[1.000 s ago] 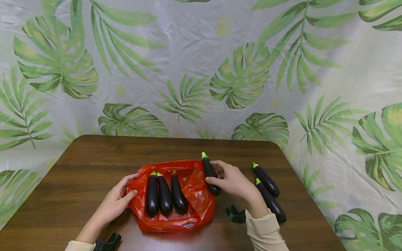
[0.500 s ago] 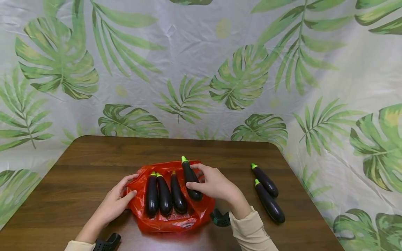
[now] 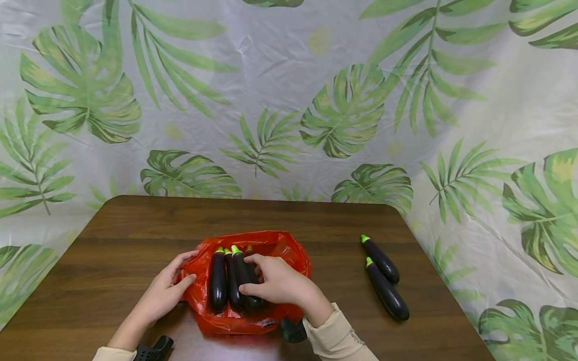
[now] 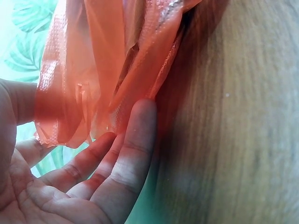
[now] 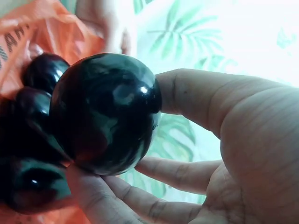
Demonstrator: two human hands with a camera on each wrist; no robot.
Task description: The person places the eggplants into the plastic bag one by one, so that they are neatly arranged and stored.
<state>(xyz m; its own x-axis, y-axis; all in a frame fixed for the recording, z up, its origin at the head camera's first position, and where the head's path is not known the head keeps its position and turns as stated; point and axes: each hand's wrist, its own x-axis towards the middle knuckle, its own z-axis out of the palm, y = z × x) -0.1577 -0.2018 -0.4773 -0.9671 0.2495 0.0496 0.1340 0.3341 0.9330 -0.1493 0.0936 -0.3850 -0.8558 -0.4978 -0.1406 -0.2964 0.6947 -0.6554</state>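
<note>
Right hand (image 3: 280,282) pinches eggplant (image 3: 244,275) at mouth of bag (image 3: 292,253), over other eggplants (image 3: 219,282); left hand (image 3: 166,290) holds bag's left rim. Hazard — glossy skin may slip from grip, or roundness roll it off neighbours.

Six eggplants (image 3: 218,283) are counted: four in or over one red bag (image 3: 294,256), two at right. One left hand (image 3: 164,293), one right hand (image 3: 282,283) and one table (image 3: 135,225) are seen.
</note>
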